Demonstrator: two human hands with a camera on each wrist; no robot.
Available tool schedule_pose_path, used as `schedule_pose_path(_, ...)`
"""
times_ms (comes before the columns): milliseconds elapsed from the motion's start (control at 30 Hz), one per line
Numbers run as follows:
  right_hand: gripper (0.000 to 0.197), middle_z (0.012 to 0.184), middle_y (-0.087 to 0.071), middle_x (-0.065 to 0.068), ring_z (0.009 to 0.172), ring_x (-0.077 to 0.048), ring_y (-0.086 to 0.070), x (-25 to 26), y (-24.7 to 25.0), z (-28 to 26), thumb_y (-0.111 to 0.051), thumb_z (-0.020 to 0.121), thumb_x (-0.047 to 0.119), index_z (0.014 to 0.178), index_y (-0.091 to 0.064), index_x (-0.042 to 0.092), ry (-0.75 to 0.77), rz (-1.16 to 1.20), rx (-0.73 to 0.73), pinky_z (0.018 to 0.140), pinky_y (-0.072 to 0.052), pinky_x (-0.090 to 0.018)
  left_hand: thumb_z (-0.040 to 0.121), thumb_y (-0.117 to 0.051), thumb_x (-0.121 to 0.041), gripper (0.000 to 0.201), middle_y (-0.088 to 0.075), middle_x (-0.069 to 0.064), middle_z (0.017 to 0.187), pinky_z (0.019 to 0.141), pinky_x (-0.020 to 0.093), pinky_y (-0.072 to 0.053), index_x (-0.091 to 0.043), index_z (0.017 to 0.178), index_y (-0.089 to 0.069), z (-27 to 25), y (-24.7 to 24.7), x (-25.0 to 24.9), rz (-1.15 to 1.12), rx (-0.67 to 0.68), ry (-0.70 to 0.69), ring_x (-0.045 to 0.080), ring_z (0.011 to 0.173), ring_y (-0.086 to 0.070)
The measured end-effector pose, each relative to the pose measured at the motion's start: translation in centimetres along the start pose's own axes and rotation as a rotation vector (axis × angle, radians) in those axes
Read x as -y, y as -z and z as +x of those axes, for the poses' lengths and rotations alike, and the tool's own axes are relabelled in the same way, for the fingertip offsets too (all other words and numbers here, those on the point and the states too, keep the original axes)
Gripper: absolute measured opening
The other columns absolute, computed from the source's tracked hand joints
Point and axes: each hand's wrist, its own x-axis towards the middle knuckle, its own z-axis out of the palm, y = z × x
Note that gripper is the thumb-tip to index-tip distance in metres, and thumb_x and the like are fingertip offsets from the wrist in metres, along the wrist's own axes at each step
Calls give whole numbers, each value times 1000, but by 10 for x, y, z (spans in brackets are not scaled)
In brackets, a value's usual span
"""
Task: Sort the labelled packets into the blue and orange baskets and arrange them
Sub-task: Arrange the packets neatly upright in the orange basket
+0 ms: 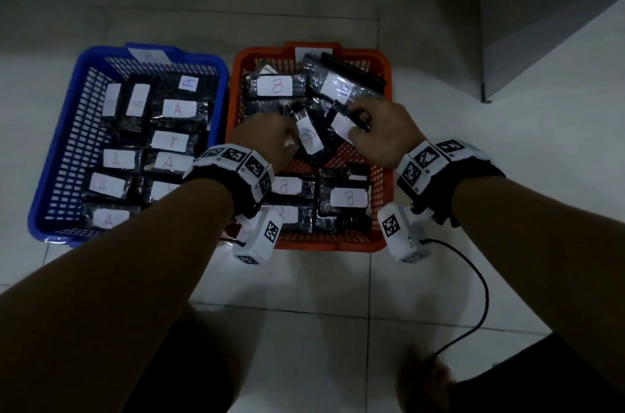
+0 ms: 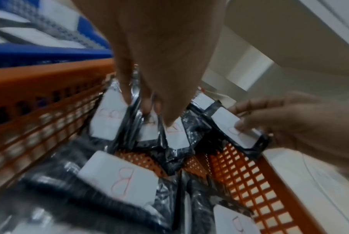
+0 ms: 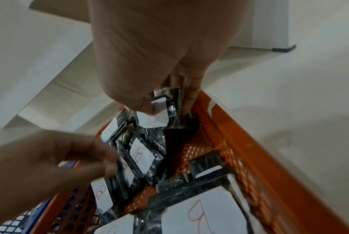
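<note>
Head view: two baskets side by side on pale floor tiles (image 1: 321, 328), blue basket (image 1: 67, 142) at centre left, orange basket (image 1: 384, 155) at centre. In the blue one, rows of black packets with white A labels (image 1: 178, 108), lying flat and close together. In the orange one, black packets with white B labels (image 1: 274, 85), neat at the near end, jumbled toward the middle and far end. Both hands down inside the orange basket, mid-frame. Right hand (image 1: 382, 133) pinching a black packet (image 1: 341, 128) by its white label, thumb on top, fingers curled behind it, the packet raised at a tilt above the orange mesh. Left hand (image 1: 267, 138) just beside it, fingertips (image 2: 145, 104) pointing down onto the upright B packets (image 2: 174, 134) at the centre of the left wrist view; touching them, yes, but gripping or only pressing — cannot tell through the blur. White marker-tagged bands (image 1: 236, 162) on both wrists, a black cable (image 1: 480, 294) trailing across the tiles at lower right. Grey cabinet corner (image 1: 541, 23) in the upper right.
</note>
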Motion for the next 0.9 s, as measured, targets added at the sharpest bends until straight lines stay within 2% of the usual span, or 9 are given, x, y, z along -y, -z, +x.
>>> schedule_pose_path(67, 27, 93, -61, 6, 85, -12, -58, 0, 3, -5, -64, 83, 29, 110, -63, 25, -21, -15, 63, 71, -40, -19, 82, -67, -21, 30, -61, 5, 114, 87, 39, -51, -19, 112, -66, 9, 2, -9, 9, -48, -104, 24, 106, -57)
schedule_pose_path(167, 41, 103, -64, 4, 92, -13, -60, 0, 6, -16, -67, 81, 30, 121, -60, 24, 2, -98, 262, 75, -43, -19, 79, -69, -15, 46, -57, 5, 128, 98, 40, -44, -20, 124, -62, 24, -1, -20, 138, 38, -256, 26, 121, -48)
schedule_pose_path(267, 44, 105, -64, 4, 97, -14, -61, -3, 7, -22, -64, 82, 21, 126, -58, 23, 46, -128, 335, 81, -47, -22, 78, -68, -14, 45, -57, 7, 125, 94, 40, -42, -20, 122, -63, 35, -5, -29, 281, 108, -341, 29, 118, -47)
schedule_pose_path(333, 40, 98, -64, 6, 93, -15, -62, -5, 7, -22, -63, 81, 17, 121, -61, 23, 44, -98, 325, 83, -51, -27, 79, -68, -23, 43, -55, 8, 122, 91, 40, -40, -21, 121, -62, 40, -5, -33, 368, 120, -348, 31, 116, -46)
schedule_pose_path(433, 37, 104, -66, 3, 94, -16, -62, -6, 5, -18, -61, 81, 13, 116, -65, 25, 51, -108, 351, 85, -53, -31, 75, -73, -34, 53, -51, 11, 124, 95, 42, -36, -19, 123, -57, 45, -5, -36, 528, 156, -312, 32, 120, -42)
schedule_pose_path(533, 33, 106, -68, -1, 94, -19, -62, -7, -1, -18, -53, 84, 8, 111, -68, 20, 152, -215, 353, 83, -53, -32, 71, -75, -37, 48, -49, 11, 121, 95, 43, -36, -22, 114, -62, 46, -8, -36, 602, 155, -321, 33, 118, -41)
schedule_pose_path(667, 37, 114, -65, -8, 100, -26, -62, -11, -20, -12, -49, 85, 2, 118, -62, 13, 178, -327, 352, 83, -54, -38, 71, -74, -27, 38, -51, 10, 117, 92, 43, -36, -19, 106, -63, 43, -8, -33, 575, 131, -351, 32, 115, -44)
schedule_pose_path(767, 47, 122, -62, -9, 107, -26, -61, -11, -26, -6, -54, 85, -1, 129, -58, 14, 130, -356, 423, 88, -53, -35, 73, -72, -24, 26, -59, 4, 106, 91, 40, -36, -20, 97, -62, 46, -4, -31, 487, 124, -365, 28, 107, -52)
schedule_pose_path(900, 46, 125, -61, -6, 110, -24, -59, -7, -23, -1, -52, 86, 2, 127, -59, 20, 103, -350, 469, 92, -49, -29, 78, -67, -20, 19, -64, 6, 101, 82, 37, -44, -15, 95, -62, 44, 3, -28, 246, 110, -415, 29, 94, -59)
